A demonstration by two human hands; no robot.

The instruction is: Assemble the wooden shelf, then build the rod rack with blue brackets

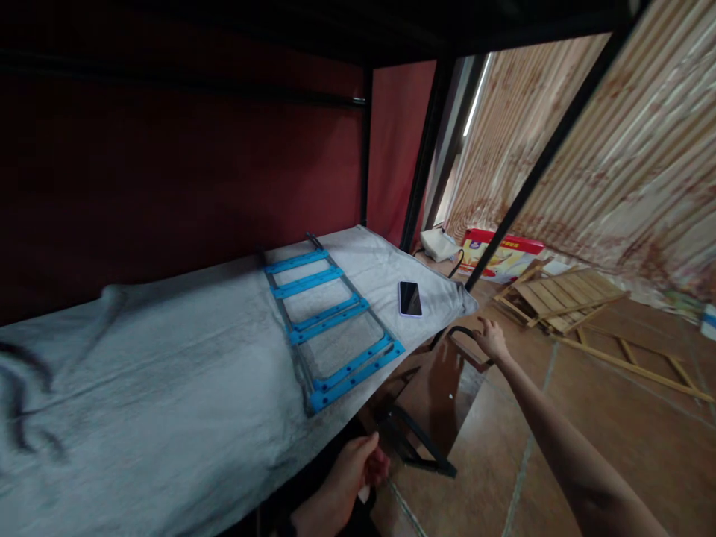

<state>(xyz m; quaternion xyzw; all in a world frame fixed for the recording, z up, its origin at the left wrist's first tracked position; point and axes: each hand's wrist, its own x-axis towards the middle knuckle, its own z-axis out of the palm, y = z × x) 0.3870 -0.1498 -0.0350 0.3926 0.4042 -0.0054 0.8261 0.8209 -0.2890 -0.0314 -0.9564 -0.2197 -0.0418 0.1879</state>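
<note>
My right hand (491,339) reaches out over the floor, its fingers bent round the dark curved leg (462,330) of a low folding table. The table's brown glossy top (441,388) lies below the bed edge, and a second black leg frame (419,451) sticks up nearer to me. Close to the bed's near edge, my left hand (358,466) is closed with curled fingers; what they hold, if anything, is hidden. On the pale bed cover (184,373) lie flat frames with blue crossbars (330,324), and a phone (410,299) rests to their right.
Black bed posts (430,142) and a slanting dark bar (537,179) stand around the bed's far end. Beyond are a white bag (440,245), a red and yellow carton (500,257) and a wooden slatted piece (576,294) on the tiled floor. A patterned curtain (587,142) hangs behind.
</note>
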